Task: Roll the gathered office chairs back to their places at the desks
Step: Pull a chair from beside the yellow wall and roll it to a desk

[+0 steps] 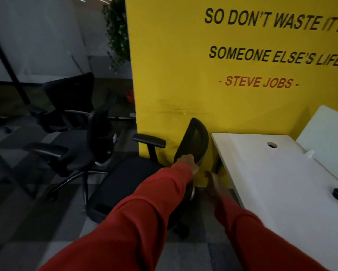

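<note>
Left hand (185,162) clamped on chair backrest (195,139); right hand (216,182) too blurred to tell.
Wall (164,75) or worktop (262,173) could be scraped if the chair is swung wide.

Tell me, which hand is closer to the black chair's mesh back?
Left. The left hand grips the lower edge of the mesh back; the right hand is below it and to its right, not touching.

The backrest (193,141) is recorded as black open mesh, matt. The seat (125,178) is covered in dark cloth; the armrest (148,140) is moulded in matt black plastic. The desk top (271,173) is finished smooth white. The yellow wall (174,75) is painted matt, scuffed low down. Neighbouring chair legs (66,181) are seen as bright metal.
</note>
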`<state>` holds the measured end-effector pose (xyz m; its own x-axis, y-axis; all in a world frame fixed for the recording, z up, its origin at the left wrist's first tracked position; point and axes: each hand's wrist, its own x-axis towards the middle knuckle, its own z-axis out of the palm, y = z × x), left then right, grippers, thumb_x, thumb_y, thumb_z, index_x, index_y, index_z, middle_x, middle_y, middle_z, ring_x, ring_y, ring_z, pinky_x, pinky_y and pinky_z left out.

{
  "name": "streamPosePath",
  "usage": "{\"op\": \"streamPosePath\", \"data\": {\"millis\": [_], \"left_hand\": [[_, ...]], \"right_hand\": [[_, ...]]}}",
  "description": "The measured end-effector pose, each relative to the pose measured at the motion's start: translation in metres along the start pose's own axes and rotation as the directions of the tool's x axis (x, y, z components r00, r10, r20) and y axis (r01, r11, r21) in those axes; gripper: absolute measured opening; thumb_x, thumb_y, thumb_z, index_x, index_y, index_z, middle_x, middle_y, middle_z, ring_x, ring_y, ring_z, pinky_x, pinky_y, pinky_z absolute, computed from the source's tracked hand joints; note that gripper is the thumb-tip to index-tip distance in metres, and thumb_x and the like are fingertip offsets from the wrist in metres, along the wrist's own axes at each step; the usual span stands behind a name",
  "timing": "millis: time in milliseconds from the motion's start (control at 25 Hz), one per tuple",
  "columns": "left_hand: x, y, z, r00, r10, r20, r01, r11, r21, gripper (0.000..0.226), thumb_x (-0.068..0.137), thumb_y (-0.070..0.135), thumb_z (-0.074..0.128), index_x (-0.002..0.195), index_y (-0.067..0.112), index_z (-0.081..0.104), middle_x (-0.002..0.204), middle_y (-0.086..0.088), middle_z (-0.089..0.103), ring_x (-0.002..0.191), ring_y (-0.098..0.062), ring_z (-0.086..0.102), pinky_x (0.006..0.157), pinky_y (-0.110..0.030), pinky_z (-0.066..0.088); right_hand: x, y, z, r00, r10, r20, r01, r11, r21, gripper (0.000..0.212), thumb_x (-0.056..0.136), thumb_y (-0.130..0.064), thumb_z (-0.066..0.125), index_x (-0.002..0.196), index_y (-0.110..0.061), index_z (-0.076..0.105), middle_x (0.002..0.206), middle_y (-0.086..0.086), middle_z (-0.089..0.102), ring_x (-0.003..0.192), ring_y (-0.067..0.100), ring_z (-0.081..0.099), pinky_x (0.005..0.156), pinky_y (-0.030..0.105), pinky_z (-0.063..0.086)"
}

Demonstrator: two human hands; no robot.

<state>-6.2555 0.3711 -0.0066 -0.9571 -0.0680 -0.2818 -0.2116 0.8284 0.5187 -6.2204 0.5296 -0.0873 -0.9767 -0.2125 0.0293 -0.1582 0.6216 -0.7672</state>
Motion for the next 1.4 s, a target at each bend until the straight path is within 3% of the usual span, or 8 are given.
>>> {"op": "streamPosePath", "data": {"millis": [160, 280, 400, 520, 640, 840, 1120, 1400], "left_hand": [[-0.065, -0.03, -0.001, 0.993, -0.054, -0.104, 0.071, 0.983, 0.171, 0.046, 0.095, 0.043, 0.051, 0.124, 0.008, 0.054, 0.124, -0.015, 0.057, 0.113, -0.035, 0.055, 0.088, -0.04, 0.046], [-0.101, -0.054, 0.0, 0.966, -0.131, -0.223, 0.195, 0.935, 0.297, 0.066, 0.088, 0.072, 0.04, 0.111, 0.013, 0.062, 0.11, -0.009, 0.064, 0.103, -0.028, 0.061, 0.075, -0.035, 0.042], [-0.127, -0.083, -0.01, 0.943, -0.157, -0.294, 0.267, 0.884, 0.385, 0.08, 0.077, 0.085, 0.039, 0.106, 0.015, 0.064, 0.104, -0.008, 0.066, 0.099, -0.026, 0.062, 0.071, -0.033, 0.041], [-0.147, -0.113, -0.018, 0.935, -0.166, -0.312, 0.296, 0.851, 0.434, 0.09, 0.067, 0.093, 0.038, 0.104, 0.014, 0.065, 0.101, -0.008, 0.067, 0.096, -0.026, 0.064, 0.071, -0.033, 0.041], [-0.165, -0.135, -0.022, 0.926, -0.15, -0.348, 0.304, 0.843, 0.444, 0.093, 0.057, 0.098, 0.039, 0.09, 0.015, 0.064, 0.089, -0.006, 0.068, 0.083, -0.025, 0.064, 0.067, -0.032, 0.044], [-0.199, -0.161, -0.018, 0.909, -0.09, -0.406, 0.292, 0.833, 0.47, 0.096, 0.05, 0.102, 0.033, 0.08, 0.015, 0.063, 0.076, -0.004, 0.066, 0.068, -0.023, 0.062, 0.065, -0.033, 0.05], [-0.25, -0.184, -0.015, 0.902, -0.055, -0.427, 0.269, 0.846, 0.46, 0.098, 0.053, 0.1, 0.036, 0.092, 0.015, 0.064, 0.086, -0.005, 0.067, 0.078, -0.025, 0.064, 0.067, -0.033, 0.049], [-0.332, -0.222, -0.015, 0.894, -0.1, -0.437, 0.324, 0.817, 0.477, 0.089, 0.056, 0.099, 0.037, 0.074, 0.014, 0.056, 0.078, -0.003, 0.066, 0.069, -0.022, 0.061, 0.065, -0.032, 0.049]], "right_hand": [[0.027, -0.017, -0.023, 0.95, -0.312, 0.006, 0.269, 0.81, -0.521, 0.072, 0.086, -0.023, 0.063, 0.149, -0.029, 0.029, 0.151, 0.007, 0.036, 0.133, 0.033, 0.041, 0.101, 0.05, 0.041], [0.036, -0.059, -0.018, 0.911, -0.318, 0.261, 0.404, 0.57, -0.715, 0.072, 0.09, -0.048, 0.061, 0.15, -0.036, 0.024, 0.157, -0.005, 0.027, 0.143, 0.02, 0.027, 0.116, 0.054, 0.021], [0.04, -0.091, -0.005, 0.842, -0.175, 0.511, 0.536, 0.384, -0.751, 0.066, 0.084, -0.072, 0.051, 0.138, -0.036, 0.041, 0.139, -0.008, 0.048, 0.135, 0.017, 0.038, 0.116, 0.058, 0.001], [0.036, -0.111, 0.01, 0.767, -0.141, 0.626, 0.628, 0.371, -0.684, 0.072, 0.072, -0.083, 0.053, 0.127, -0.037, 0.051, 0.122, -0.008, 0.059, 0.116, 0.018, 0.055, 0.111, 0.051, 0.031], [0.026, -0.121, 0.027, 0.72, -0.15, 0.677, 0.665, 0.429, -0.612, 0.062, 0.066, -0.075, 0.068, 0.116, -0.039, 0.057, 0.104, -0.009, 0.066, 0.095, 0.015, 0.064, 0.084, 0.036, 0.053], [-0.014, -0.129, 0.049, 0.722, -0.288, 0.629, 0.686, 0.415, -0.598, 0.043, 0.071, -0.062, 0.07, 0.107, -0.04, 0.063, 0.088, -0.009, 0.068, 0.084, 0.014, 0.066, 0.075, 0.029, 0.052], [-0.071, -0.152, 0.068, 0.752, -0.269, 0.602, 0.656, 0.39, -0.646, 0.046, 0.07, -0.061, 0.068, 0.112, -0.043, 0.062, 0.088, -0.008, 0.067, 0.086, 0.017, 0.065, 0.076, 0.03, 0.052], [-0.138, -0.182, 0.101, 0.706, -0.328, 0.627, 0.708, 0.351, -0.614, 0.049, 0.071, -0.064, 0.067, 0.115, -0.042, 0.063, 0.088, -0.008, 0.067, 0.085, 0.016, 0.065, 0.074, 0.03, 0.05]]}}
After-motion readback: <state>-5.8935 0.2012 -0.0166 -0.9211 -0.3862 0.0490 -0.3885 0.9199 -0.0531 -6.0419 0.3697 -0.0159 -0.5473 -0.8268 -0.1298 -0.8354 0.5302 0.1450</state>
